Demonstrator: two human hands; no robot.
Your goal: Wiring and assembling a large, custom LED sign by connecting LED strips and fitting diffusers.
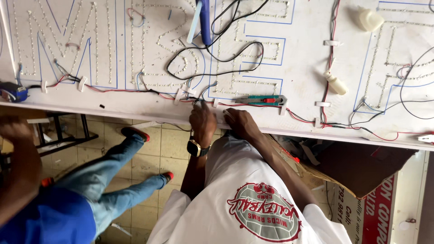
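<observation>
Wires (199,101), red and black, run along the near edge of the white sign board (307,68). Left hand (202,121) pinches them, fingers narrow; right hand (239,123) lies flat beside it, holding nothing. Green utility knife (262,100) lies just right. Best to keep the pinch steady and the board braced.

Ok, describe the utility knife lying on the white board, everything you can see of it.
The utility knife is a slim cutter with a green body, a red slider patch near its middle and a grey metal-looking tip pointing right. It lies flat, roughly level in the picture, on the white board near the board's edge, beside red and black wires. No hand touches it; the right hand rests just below it at the edge, and the left hand sits further left. Whether the blade is out cannot be told.
</observation>
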